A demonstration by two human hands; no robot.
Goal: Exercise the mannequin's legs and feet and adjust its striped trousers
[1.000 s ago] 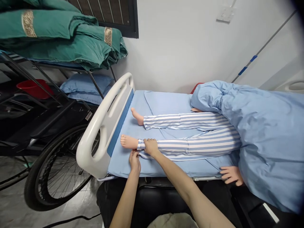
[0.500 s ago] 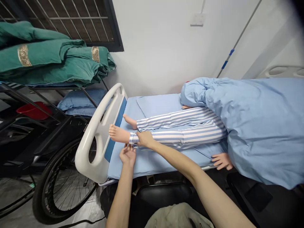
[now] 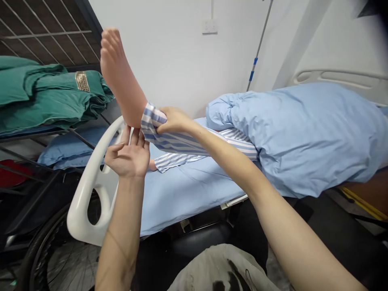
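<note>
A manikin's leg (image 3: pixel 182 139) in blue-and-white striped trousers is raised off the bed, its bare foot (image 3: pixel 121 81) tilted toes-up at the left. My right hand (image 3: pixel 174 120) is closed round the lower shin from above, over the trouser cuff. Under the heel, my left hand (image 3: pixel 130 155) is palm up and bears the leg on its fingers, with the fingertips hidden behind the heel and the thumb free. The other striped leg (image 3: pixel 176 160) lies on the blue sheet (image 3: pixel 182 194), partly hidden behind the raised one.
The white footboard (image 3: pixel 80 214) stands just left of my left forearm. A blue quilt (image 3: pixel 303 129) covers the upper body at the right. Green folded bedding (image 3: pixel 57 97) lies on a rack at the left, with a wheelchair wheel (image 3: pixel 39 250) below.
Both hands have lifted the near leg from the mattress, so the foot now stands well above the footboard. The view has shifted closer, and the manikin's hand by the quilt is out of sight.
</note>
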